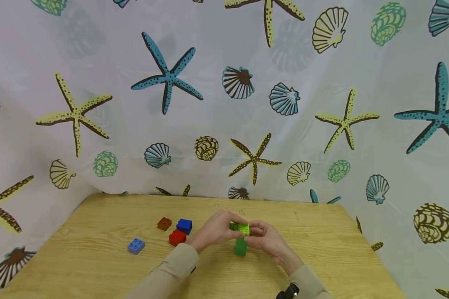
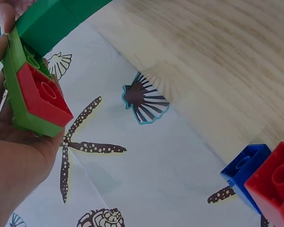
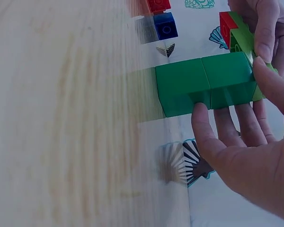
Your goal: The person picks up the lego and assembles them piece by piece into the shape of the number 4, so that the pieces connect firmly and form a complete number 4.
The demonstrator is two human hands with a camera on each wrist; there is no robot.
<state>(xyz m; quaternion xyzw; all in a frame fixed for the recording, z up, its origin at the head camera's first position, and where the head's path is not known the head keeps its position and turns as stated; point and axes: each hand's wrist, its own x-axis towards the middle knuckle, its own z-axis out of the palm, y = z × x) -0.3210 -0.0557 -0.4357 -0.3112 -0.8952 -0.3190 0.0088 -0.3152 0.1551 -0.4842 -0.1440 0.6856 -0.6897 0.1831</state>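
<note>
A two-high stack of dark green toy bricks [image 3: 203, 85] stands on the table. Across its top lies a lime green brick [image 1: 244, 228], overhanging to the left. Under the overhang a small red brick [image 2: 45, 97] is attached to the lime brick. My left hand [image 1: 218, 228] pinches the lime brick's left part between thumb and fingers. On the other side my right hand [image 1: 268, 241] curls its fingers along the dark green stack. Its thumb [image 3: 270, 82] rests by the end of the lime brick.
Left of the hands lie several loose bricks: a red one [image 1: 177, 237], a dark blue one [image 1: 184, 226], an orange-brown one [image 1: 164, 224] and a light blue one [image 1: 136, 246]. Behind the wooden table [image 1: 108, 216] hangs a curtain [image 1: 209, 124] printed with shells and starfish.
</note>
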